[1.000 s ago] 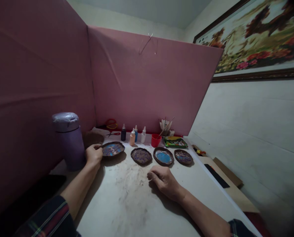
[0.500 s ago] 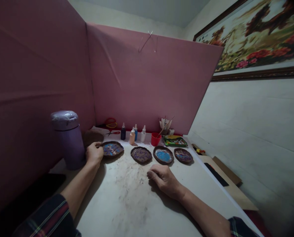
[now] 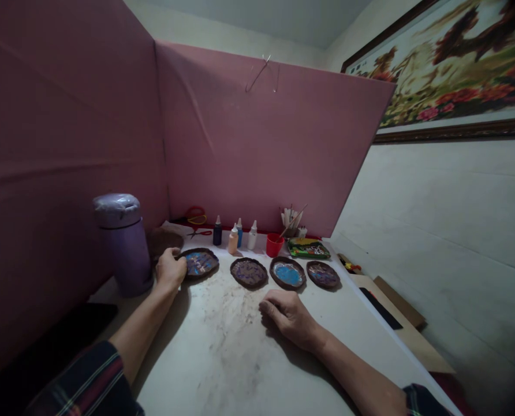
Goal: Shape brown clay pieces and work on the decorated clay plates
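Head view: the left hand (image 3: 171,268) has its fingers closed on the left rim of a shallow, wavy-edged brown dish (image 3: 200,263) streaked with blue and purple, which lies just to that hand's right; whether the dish sits fully on the table (image 3: 223,370) I cannot tell. Since only one edge is held, the far side could dip or scrape if lifted, and a brittle rim might chip under the pinch; if the paint is wet, the fingertips could smear it. A purple flask (image 3: 125,254) stands just left of the same hand, so an outward swing of the wrist could knock it. The right hand (image 3: 287,315), loosely curled with nothing visible in it, rests on the table. Just beyond it are a purple-streaked dish (image 3: 249,273), a blue-centred dish (image 3: 287,273) and a smaller dish (image 3: 323,275); a careless forward push of the knuckles could bump the blue-centred one. Farther beyond, a red cup (image 3: 275,245) holding a brush could tip if struck.
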Demonstrator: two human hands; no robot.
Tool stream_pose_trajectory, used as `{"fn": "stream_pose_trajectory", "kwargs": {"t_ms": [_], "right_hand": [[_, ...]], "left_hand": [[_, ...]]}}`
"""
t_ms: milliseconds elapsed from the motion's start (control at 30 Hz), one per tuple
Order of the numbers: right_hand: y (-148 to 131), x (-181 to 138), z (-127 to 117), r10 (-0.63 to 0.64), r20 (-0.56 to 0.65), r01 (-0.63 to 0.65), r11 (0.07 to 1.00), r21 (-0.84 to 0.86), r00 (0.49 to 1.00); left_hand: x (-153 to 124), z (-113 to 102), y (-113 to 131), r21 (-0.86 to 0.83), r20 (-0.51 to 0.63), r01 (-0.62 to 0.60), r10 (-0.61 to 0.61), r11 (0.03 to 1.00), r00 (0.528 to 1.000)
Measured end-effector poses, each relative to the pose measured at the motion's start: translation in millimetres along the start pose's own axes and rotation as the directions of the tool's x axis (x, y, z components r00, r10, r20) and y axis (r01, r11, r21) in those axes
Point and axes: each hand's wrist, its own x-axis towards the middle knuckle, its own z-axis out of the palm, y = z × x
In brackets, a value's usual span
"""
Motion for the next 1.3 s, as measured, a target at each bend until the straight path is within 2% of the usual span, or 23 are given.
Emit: {"fn": "stream_pose_trajectory", "kwargs": {"t_ms": [233,367,467,600,700,833,1133,1300], "right_hand": [[-0.5,0.1,-0.2,0.003,0.015,-0.003,1.000,-0.009,1.000],[-0.8,0.7,-0.6,0.009,-0.003,-0.009,0.999,-0.043,1.000],[-0.3,1.9,-1.2,0.029,-0.084,-0.039,0.991,-0.127,0.996],[1.9,2.9,-0.5,0.021,-0.108,-0.042,0.979,-0.199,0.994],[4.2,2.7,2.0,0.021,-0.082,-0.039,0.976,-0.216,0.996],[7.4,2.7,5.8,0.032,-0.073,-0.050,0.962,-0.268,0.997],[8.3,3.2,6.4,0.023,-0.054,-0.039,0.949,-0.314,0.998],[6.6,3.9,5.2,0.020,-0.048,-0.034,0.952,-0.305,0.999]], "left_hand": [[-16.0,-8.3,13.3,0.098,-0.037,-0.159,0.163,0.982,0.986],[-28.7,-12.4,24.4,0.079,-0.040,-0.335,0.339,0.939,0.940],[-41.6,-8.1,30.3,0.009,0.054,-0.517,0.516,0.856,0.855],[-61.0,4.5,35.6,-0.101,0.240,-0.711,0.710,0.696,0.662],[-74.1,13.4,41.6,-0.135,0.314,-0.782,0.775,0.608,0.548],[-88.1,22.4,51.2,-0.142,0.360,-0.832,0.811,0.536,0.461],[-92.5,31.6,58.2,-0.064,0.401,-0.893,0.831,0.446,0.386],[-88.9,31.2,59.7,-0.016,0.398,-0.906,0.834,0.424,0.383]]}}
